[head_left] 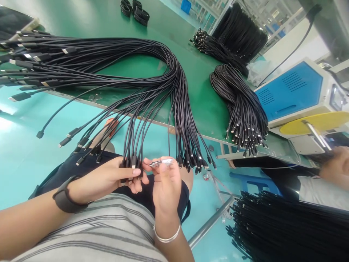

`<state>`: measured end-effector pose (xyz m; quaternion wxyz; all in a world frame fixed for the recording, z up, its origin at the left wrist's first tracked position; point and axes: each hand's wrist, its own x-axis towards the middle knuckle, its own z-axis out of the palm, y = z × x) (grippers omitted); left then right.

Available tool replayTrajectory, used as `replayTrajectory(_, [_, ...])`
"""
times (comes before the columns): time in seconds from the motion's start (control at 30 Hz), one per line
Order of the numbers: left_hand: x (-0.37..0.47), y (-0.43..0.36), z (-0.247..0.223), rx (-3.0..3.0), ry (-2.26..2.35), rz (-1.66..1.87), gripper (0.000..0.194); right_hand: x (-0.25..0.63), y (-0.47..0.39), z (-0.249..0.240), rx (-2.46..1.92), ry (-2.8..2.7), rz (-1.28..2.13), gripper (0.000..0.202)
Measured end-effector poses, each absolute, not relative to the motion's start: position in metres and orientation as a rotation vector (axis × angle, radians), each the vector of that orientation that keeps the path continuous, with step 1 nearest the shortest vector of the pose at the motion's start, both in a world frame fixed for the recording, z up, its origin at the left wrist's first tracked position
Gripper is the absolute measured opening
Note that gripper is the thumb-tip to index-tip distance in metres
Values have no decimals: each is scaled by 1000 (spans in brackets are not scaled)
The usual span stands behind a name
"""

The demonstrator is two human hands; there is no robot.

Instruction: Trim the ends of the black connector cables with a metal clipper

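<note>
Several black cable ends with plugs (pixel 134 161) are gripped in my left hand (pixel 120 174), its thumb lying across the connectors. My right hand (pixel 166 182) is closed on a small silver nail clipper (pixel 161 162), held level just right of the gripped plugs. Both hands are above my lap, in front of the table edge. The gripped cables come from a large bundle of black cables (pixel 174 72) that bends across the green table (pixel 199 98). More loose plugs (pixel 196 160) hang over the edge to the right of my right hand.
Another cable bundle (pixel 237 98) lies at the right, beside a blue and white machine (pixel 294 87) with a yellow disc (pixel 313 123). Coiled cables (pixel 141 16) sit at the back. A dense cable pile (pixel 289 225) fills the lower right. A co-worker's arm (pixel 335 167) shows at the right edge.
</note>
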<state>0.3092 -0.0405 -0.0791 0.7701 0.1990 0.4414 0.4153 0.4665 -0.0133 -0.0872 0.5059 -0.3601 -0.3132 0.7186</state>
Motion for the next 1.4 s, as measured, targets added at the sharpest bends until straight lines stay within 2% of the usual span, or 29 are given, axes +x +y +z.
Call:
replayTrajectory(0.13, [309,-41,-87,464,975,871,38,466,-14,-85,-886,-770,1736,21])
replayTrajectory(0.43, [307,-40,-93,691,961,831,48,466,-7,-78,-910,-814,1860,23])
replayTrajectory(0.6, [308,-39,-88,627,879,844,30,468,-3,-78,-870,-730,1951,24])
replayTrajectory(0.8, [313,-41,-90,439,818,873,44,469,0,-77,-870,-682,1895,25])
replayTrajectory(0.97, [312,-42,-88,292,739,872,41,470,-1,-78,-909,-726,1897,27])
replayTrajectory(1.13, [312,-40,-91,345,753,845,25,473,-1,-79,-904,-730,1786,22])
replayTrajectory(1.33, [322,-40,-103,561,990,899,44,476,-11,-86,-940,-722,1736,19])
replayTrajectory(1.4, [325,-39,-104,626,1044,899,40,476,-17,-88,-962,-763,1672,17])
